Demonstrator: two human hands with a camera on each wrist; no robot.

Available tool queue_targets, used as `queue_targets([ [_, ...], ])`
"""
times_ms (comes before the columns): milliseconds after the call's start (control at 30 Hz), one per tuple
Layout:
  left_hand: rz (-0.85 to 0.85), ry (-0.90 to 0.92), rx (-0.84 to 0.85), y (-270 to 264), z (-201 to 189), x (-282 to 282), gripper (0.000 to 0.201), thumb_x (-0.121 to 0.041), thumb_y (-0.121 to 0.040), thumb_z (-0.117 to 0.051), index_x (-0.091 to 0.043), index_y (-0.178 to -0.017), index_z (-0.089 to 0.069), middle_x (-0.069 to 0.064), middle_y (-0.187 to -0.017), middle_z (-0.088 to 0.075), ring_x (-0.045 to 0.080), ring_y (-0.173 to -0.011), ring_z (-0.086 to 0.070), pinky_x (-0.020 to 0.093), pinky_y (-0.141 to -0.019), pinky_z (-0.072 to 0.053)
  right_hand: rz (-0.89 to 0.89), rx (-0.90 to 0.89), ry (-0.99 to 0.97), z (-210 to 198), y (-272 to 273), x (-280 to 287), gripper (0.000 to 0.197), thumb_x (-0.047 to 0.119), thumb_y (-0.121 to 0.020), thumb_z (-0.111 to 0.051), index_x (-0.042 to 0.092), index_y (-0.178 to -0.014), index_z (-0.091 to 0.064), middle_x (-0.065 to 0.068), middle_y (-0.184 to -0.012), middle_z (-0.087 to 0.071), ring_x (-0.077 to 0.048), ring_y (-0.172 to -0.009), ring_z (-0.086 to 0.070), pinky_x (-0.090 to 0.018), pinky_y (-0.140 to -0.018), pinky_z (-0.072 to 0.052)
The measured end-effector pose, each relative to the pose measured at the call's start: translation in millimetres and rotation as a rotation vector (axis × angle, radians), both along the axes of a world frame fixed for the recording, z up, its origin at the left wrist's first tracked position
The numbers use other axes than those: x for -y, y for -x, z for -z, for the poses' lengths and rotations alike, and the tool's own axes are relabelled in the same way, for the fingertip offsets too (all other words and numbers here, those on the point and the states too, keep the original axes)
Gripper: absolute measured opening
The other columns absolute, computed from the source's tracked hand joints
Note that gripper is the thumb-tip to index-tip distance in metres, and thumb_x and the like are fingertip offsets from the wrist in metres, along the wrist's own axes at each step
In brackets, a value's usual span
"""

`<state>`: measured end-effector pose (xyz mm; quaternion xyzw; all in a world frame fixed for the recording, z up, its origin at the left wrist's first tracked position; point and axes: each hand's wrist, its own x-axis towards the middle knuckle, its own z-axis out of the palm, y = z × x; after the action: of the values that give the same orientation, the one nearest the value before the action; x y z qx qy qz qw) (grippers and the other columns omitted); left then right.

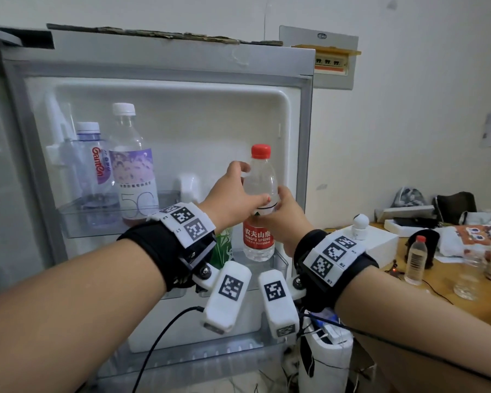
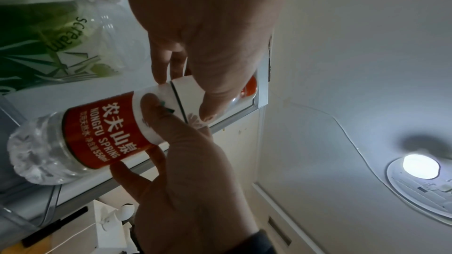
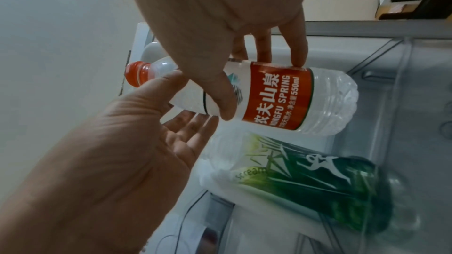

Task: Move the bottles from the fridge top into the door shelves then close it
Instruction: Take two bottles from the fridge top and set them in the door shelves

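A clear water bottle [image 1: 258, 236] with a red cap and red label is upright at the right end of the open fridge door. Its base is level with the rim of the lower door shelf [image 1: 279, 263]. My right hand [image 1: 281, 202] grips its middle from the right, thumb on the label. My left hand [image 1: 253, 184] is at its upper part with straight fingers, and only the thumb lies on the bottle. In the right wrist view the left palm faces the bottle [image 3: 274, 94] without wrapping it. A green-labelled bottle [image 1: 224, 245] stands in the same shelf, partly hidden by my left wrist.
The upper door shelf [image 1: 77, 222] holds a blue-capped bottle [image 1: 97, 171] and a taller purple-labelled bottle [image 1: 133, 171]. To the right is a wooden table [image 1: 451, 304] with a small bottle [image 1: 415, 259], a glass [image 1: 465, 282] and a white box [image 1: 372, 242]. Cables hang below the door.
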<state>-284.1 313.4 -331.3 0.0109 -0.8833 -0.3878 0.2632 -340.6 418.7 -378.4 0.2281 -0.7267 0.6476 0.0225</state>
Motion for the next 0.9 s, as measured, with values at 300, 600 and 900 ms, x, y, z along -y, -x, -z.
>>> queue_targets([
  [300, -0.032, 0.022, 0.011, 10, 14, -2, 0.066, -0.022, -0.089, -0.068, -0.017, -0.145, -0.033, 0.002, -0.136, -0.050, 0.016, -0.117, -0.052, 0.023, -0.088, -0.041, 0.070, 0.036, -0.064, 32, 21, 8, 0.072, 0.006, -0.069, -0.083, 0.018, -0.131, -0.047, -0.005, -0.114, -0.067, -0.024, -0.104, -0.065, -0.045, -0.093, -0.054],
  [600, -0.013, 0.007, 0.054, 11, 27, 4, 0.057, -0.023, -0.093, -0.061, -0.019, -0.144, -0.037, 0.003, -0.141, -0.047, 0.017, -0.127, -0.049, 0.031, -0.105, -0.040, 0.071, 0.025, -0.134, 50, 35, 19, 0.070, 0.012, -0.066, -0.085, 0.020, -0.126, -0.049, -0.003, -0.112, -0.067, -0.023, -0.104, -0.065, -0.046, -0.094, -0.053],
  [900, -0.001, 0.031, 0.117, 5, 33, -1, 0.049, -0.021, -0.094, -0.058, -0.022, -0.141, -0.042, 0.002, -0.140, -0.048, 0.015, -0.126, -0.050, 0.030, -0.104, -0.041, 0.095, -0.031, -0.209, 45, 33, 7, 0.074, 0.013, -0.075, -0.080, 0.015, -0.138, -0.042, -0.003, -0.115, -0.064, -0.015, -0.097, -0.058, -0.031, -0.089, -0.050],
])
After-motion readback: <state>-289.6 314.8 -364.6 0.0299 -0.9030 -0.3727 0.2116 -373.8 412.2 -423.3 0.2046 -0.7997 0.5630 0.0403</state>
